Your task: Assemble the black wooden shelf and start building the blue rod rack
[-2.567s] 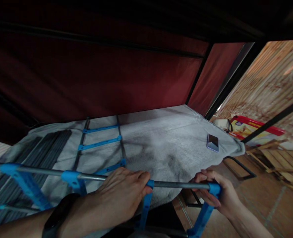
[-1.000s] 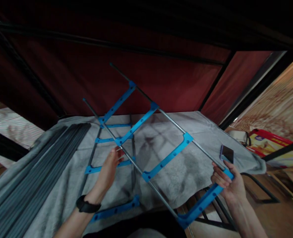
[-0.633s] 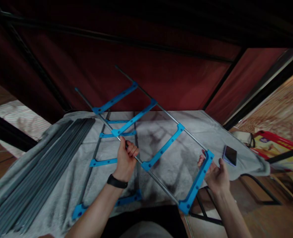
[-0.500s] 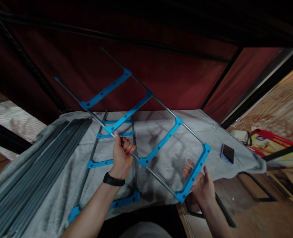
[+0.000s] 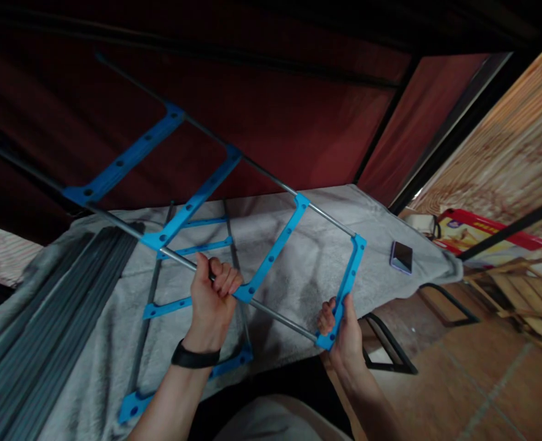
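A frame of two metal rods joined by several blue crossbars [image 5: 274, 252] is held tilted above a cloth-covered surface, its far end toward the upper left. My left hand [image 5: 215, 291] is wrapped round the near rod, just left of a crossbar. At the frame's right end, my right hand [image 5: 342, 327] has its fingers closed round the end crossbar near its lower corner. A second frame with blue crossbars [image 5: 167, 308] lies beneath on the cloth, partly hidden by my left arm.
Several grey tubes [image 5: 63, 306] lie bundled on the grey cloth [image 5: 298, 294] at left. A phone [image 5: 402, 256] rests on the cloth's right side. Behind stands a dark red panel [image 5: 271, 116]. Black metal legs [image 5: 390, 349] and wooden slats [image 5: 523, 294] are at right.
My right hand has closed on the end crossbar, where it was open beside it. The held frame has shifted left and nearer in view. The whole view has turned somewhat to the right.
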Demonstrator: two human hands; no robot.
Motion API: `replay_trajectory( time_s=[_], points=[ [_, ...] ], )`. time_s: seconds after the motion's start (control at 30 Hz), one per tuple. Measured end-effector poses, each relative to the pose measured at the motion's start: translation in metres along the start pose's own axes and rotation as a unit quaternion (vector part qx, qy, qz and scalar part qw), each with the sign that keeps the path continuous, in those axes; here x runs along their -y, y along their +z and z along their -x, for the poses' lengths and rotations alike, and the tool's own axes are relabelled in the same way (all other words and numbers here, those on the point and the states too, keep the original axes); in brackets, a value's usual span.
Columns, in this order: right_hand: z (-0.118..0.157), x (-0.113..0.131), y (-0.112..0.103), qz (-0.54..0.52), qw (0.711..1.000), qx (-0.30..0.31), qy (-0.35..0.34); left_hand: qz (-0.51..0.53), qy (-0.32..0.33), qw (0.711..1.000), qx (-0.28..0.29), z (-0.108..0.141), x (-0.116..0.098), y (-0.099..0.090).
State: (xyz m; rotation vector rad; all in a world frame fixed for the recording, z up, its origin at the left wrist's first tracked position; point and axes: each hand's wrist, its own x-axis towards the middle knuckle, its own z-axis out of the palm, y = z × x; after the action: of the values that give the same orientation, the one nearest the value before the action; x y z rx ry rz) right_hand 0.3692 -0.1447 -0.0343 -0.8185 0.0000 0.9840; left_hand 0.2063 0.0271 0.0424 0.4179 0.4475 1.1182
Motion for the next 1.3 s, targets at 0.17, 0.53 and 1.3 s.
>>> replay_trajectory(
  time_s=[0.17,0.53,1.3],
  points=[
    [0.008,-0.002,0.007,-0.025,0.999,-0.038,-0.015,-0.029,0.011,0.999,0.014,0.013,-0.006,0.013],
    [0.021,-0.010,-0.001,-0.014,0.998,-0.056,0.014,-0.075,0.038,0.996,-0.020,0.031,-0.006,0.026],
    [-0.004,-0.002,-0.079,-0.006,0.999,0.054,0.005,0.052,0.021,0.992,-0.110,0.000,-0.023,-0.017]
  ],
)
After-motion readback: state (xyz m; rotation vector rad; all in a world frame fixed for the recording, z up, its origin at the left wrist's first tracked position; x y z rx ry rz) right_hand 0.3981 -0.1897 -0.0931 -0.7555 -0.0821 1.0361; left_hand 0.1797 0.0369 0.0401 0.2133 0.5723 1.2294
